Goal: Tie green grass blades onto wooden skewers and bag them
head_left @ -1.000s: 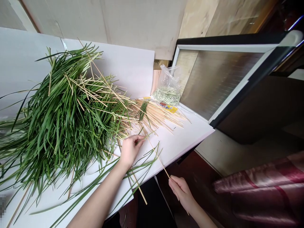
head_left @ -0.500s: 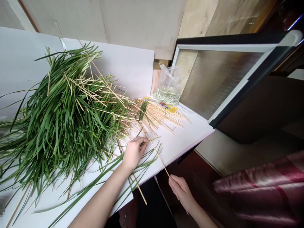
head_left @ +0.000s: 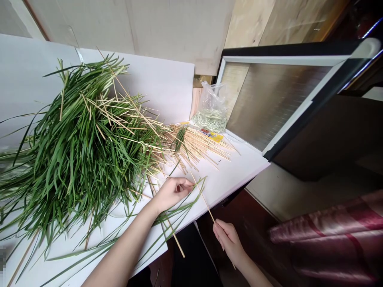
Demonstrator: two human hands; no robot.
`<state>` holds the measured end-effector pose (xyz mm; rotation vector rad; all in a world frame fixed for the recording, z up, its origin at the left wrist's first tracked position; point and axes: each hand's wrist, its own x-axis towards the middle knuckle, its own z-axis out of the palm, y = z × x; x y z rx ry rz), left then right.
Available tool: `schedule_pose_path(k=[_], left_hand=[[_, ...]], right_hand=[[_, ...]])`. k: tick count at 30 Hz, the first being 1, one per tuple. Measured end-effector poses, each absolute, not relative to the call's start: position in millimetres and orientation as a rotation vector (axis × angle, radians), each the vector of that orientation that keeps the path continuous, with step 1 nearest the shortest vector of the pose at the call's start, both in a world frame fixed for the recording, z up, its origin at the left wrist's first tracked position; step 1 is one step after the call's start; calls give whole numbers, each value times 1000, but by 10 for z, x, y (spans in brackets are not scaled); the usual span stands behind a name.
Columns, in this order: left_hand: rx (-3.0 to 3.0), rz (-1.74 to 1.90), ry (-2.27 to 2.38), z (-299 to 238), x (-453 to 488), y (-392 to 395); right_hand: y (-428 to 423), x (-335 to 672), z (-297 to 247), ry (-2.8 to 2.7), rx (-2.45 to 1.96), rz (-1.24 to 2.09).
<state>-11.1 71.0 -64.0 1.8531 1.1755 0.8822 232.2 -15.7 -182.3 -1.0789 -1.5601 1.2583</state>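
Observation:
My right hand (head_left: 229,241) is wrapped around the lower part of a thin bamboo skewer (head_left: 206,204), which slants up and left over the table edge. My left hand (head_left: 175,192) is closed in a pinch on garlic chive leaves (head_left: 201,182) beside the skewer's upper part. The leaf tips bend past the skewer there; whether they are pierced I cannot tell. More loose chive leaves (head_left: 185,208) trail under my left wrist and forearm. Another skewer (head_left: 177,240) lies below my left hand and sticks out over the edge.
A big heap of garlic chives (head_left: 89,159) covers the table's left side, with skewers strewn on top. Behind my hands lies a pile of skewers (head_left: 200,145) bearing a small chive bundle (head_left: 179,138). A clear plastic bag (head_left: 211,113) stands near a framed panel (head_left: 269,103).
My left hand has moved right and slightly down, shifting the pinched chive leaves along the skewer's side. The skewer's upper end sits slightly lower; my right hand has hardly moved.

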Motion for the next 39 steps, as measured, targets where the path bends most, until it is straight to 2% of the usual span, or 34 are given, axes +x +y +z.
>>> schedule_pose_path(k=[5,11,15,24,27,39], left_hand=[[1756,887,1050,-669,-116,728],[2125,867,1385,-811,-132,791],[2289,749,1392,-797,-134,776],[2326,751,1631,-752,-133,759],[2366,652,1727,-750,-124,755],[2243,679,1703,-749,-165,778]], right_hand=[[-160,2320,-1785,-1553,-1065,1214],[-156,2318,-1795,-1560,-1055,1205],[-142,2318,-1820,-1566,-1041,1198],[-137,2341,-1861,-1559,-1043,1220],[-135,2339,-1868,-1561,-1042,1220],[-139,2345,-1878,-1557,-1050,1219]])
